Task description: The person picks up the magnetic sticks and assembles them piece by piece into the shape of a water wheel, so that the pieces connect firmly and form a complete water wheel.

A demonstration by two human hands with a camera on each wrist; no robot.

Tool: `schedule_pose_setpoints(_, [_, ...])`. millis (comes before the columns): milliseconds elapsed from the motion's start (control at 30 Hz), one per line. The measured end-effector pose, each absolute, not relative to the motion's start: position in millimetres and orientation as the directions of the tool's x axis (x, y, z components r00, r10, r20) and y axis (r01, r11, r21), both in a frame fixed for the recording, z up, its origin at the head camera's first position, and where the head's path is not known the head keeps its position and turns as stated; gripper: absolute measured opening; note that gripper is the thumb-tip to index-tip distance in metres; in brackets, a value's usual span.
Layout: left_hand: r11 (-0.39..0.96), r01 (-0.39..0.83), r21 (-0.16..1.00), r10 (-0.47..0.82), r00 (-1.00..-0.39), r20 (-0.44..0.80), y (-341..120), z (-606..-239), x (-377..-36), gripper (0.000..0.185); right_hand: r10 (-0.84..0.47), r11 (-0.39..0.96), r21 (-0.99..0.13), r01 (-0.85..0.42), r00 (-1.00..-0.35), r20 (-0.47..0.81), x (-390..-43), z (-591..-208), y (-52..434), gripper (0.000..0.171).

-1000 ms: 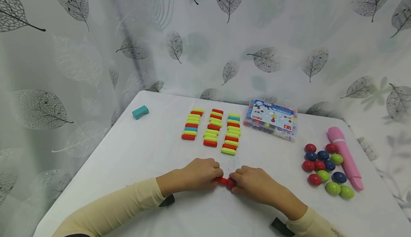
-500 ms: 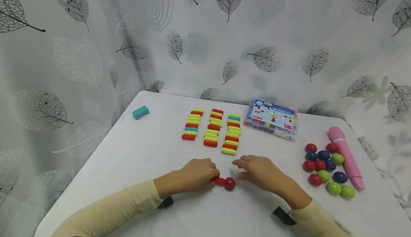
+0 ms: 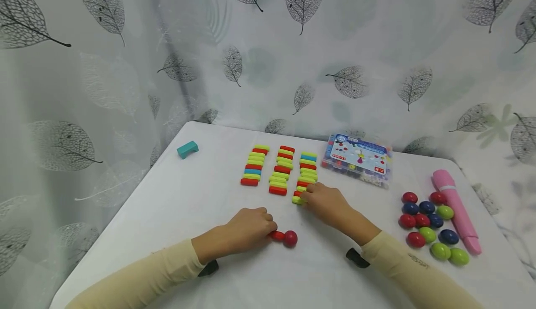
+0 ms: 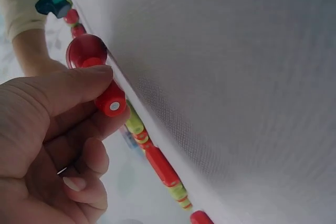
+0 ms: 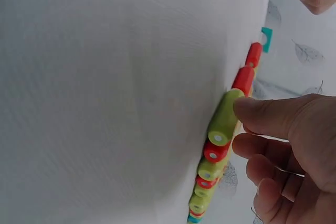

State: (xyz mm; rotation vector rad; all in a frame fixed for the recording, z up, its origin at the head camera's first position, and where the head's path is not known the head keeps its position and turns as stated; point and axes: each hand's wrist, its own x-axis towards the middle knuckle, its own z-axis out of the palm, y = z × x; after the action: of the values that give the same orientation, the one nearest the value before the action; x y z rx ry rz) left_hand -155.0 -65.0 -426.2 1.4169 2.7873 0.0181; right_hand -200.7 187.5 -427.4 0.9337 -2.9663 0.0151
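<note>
My left hand [image 3: 252, 226] pinches a red magnetic rod [image 4: 111, 100] between thumb and fingers, close over the table. A round red ball [image 3: 291, 238] sits on the rod's far end, pointing right in the head view. My right hand [image 3: 326, 202] is at the near end of the right-hand column of rods. Its thumb lies on the end of a yellow-green magnetic rod [image 5: 226, 116], with the index fingertip beside the same rod. In the head view the fingers cover the right ends of the nearest rods.
Two more columns of coloured rods [image 3: 278, 191] lie to the left. A clear parts box [image 3: 357, 160] stands at the back. Several coloured balls [image 3: 408, 221] lie right, beside a pink tube-shaped thing [image 3: 456, 211]. A teal block [image 3: 187, 149] is at back left.
My right hand has let go of the red ball and moved forward to the near end of the right-hand column. The left hand has shifted slightly left, still holding the red rod.
</note>
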Motion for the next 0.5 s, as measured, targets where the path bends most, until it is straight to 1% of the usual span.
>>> schedule_pose_setpoints(167, [0.597,0.802,0.013,0.802,-0.597,-0.001,-69,-427,-155,0.026,-0.578,0.816,0.041,-0.576,-0.813,0.069,-202,-432,183,0.028])
schedule_pose_setpoints(300, [0.597,0.802,-0.001,0.802,-0.597,0.003,-71,-428,-156,0.025,-0.58,0.814,0.045,-0.579,-0.807,0.108,-201,-435,181,0.03])
schedule_pose_setpoints(500, [0.594,0.805,-0.004,0.805,-0.594,-0.001,-71,-429,-157,0.023,-0.571,0.82,0.034,-0.571,-0.815,0.093,-201,-439,180,0.033])
